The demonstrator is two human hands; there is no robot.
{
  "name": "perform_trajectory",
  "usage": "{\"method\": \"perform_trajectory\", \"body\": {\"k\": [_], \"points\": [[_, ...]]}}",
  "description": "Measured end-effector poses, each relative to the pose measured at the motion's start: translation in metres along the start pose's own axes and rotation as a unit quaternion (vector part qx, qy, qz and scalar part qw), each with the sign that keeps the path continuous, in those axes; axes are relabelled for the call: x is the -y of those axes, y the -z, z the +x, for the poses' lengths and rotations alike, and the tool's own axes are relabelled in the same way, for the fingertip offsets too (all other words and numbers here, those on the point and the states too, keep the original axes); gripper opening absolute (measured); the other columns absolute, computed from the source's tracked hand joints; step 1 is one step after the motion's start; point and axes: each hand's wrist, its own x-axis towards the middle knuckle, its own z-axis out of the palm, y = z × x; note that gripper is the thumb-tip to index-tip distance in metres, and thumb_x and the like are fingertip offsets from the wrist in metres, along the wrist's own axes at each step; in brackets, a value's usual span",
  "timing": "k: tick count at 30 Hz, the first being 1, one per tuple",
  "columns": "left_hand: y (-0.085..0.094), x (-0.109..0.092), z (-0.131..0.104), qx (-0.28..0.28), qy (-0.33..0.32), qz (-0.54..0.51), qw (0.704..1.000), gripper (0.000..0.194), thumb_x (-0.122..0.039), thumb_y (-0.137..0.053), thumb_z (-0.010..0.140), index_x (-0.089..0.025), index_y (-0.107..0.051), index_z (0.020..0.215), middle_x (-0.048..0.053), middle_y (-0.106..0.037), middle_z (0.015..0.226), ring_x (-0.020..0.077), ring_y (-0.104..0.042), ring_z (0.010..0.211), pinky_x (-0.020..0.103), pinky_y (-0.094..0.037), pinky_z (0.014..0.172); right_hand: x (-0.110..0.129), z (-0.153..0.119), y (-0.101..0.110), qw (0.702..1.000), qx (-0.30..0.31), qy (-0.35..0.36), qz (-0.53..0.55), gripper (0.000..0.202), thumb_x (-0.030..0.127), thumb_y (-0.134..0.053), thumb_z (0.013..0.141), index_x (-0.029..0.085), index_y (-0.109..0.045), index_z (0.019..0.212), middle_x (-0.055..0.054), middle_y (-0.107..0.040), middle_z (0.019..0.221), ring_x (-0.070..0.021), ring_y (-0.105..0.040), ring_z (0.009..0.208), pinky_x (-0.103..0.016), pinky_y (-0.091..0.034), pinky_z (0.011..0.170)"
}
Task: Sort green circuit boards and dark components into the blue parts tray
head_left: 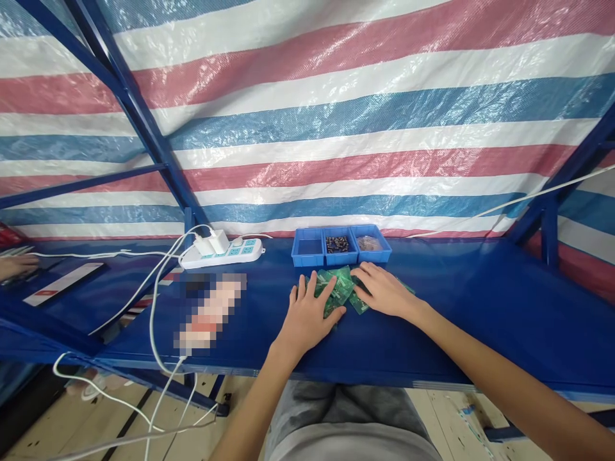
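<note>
A loose pile of green circuit boards [342,282] lies on the blue table in front of me, overlapping at different angles. My left hand [310,314] rests palm down on the left side of the pile with its fingers spread. From the right, my right hand [382,291] reaches over the boards, its fingers bent and its thumb apart, touching their right part. Both hands hide some of the boards. Just behind the pile stand three joined blue bins: the left bin [308,259] looks bare inside, the middle holds small dark and brass-coloured parts [337,244], the right holds small pale pieces [369,244].
A white power strip [223,253] with plugged-in chargers sits left of the bins. White cables [152,307] trail over the table's front edge. A pixelated object [211,314] lies nearby. At far left another person's hand [18,266] shows. Blue frame posts [144,115] and striped sheeting stand behind.
</note>
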Motion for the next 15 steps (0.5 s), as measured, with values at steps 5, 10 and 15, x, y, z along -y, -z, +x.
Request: {"method": "perform_trajectory", "body": {"k": [5,10,15], "points": [[-0.004,-0.015,0.001,-0.009,0.0,0.003,1.0,0.066,-0.067,-0.037,0.098,-0.044,-0.027,0.159,0.008,-0.019,0.168,0.0473,-0.011,0.153,0.072,-0.026,0.114,-0.005,0.0,0.0,0.999,-0.009,-0.021,0.028,0.03,0.028,-0.048,0.097,0.024,-0.059,0.125,-0.011,-0.063,0.114,-0.0296,-0.06,0.107,-0.045,-0.055,0.088],[0.001,-0.009,0.003,0.02,-0.054,-0.02,0.998,0.064,-0.072,-0.034,0.096,-0.049,-0.029,0.156,0.005,-0.015,0.17,0.0469,-0.009,0.154,0.076,-0.021,0.115,-0.02,0.001,-0.005,0.999,-0.018,-0.015,0.043,0.039,0.025,-0.042,0.1,0.029,-0.061,0.133,-0.01,-0.06,0.132,-0.0312,-0.055,0.122,-0.051,-0.05,0.102],[0.009,-0.004,0.016,0.041,-0.05,-0.027,0.998,0.061,-0.064,-0.024,0.102,-0.041,-0.03,0.158,0.005,-0.023,0.168,0.0431,-0.012,0.155,0.073,-0.021,0.117,-0.027,0.002,-0.008,0.999,0.003,-0.022,0.031,0.05,0.018,-0.038,0.098,0.033,-0.058,0.142,-0.009,-0.056,0.14,-0.0306,-0.052,0.125,-0.052,-0.05,0.102]]}}
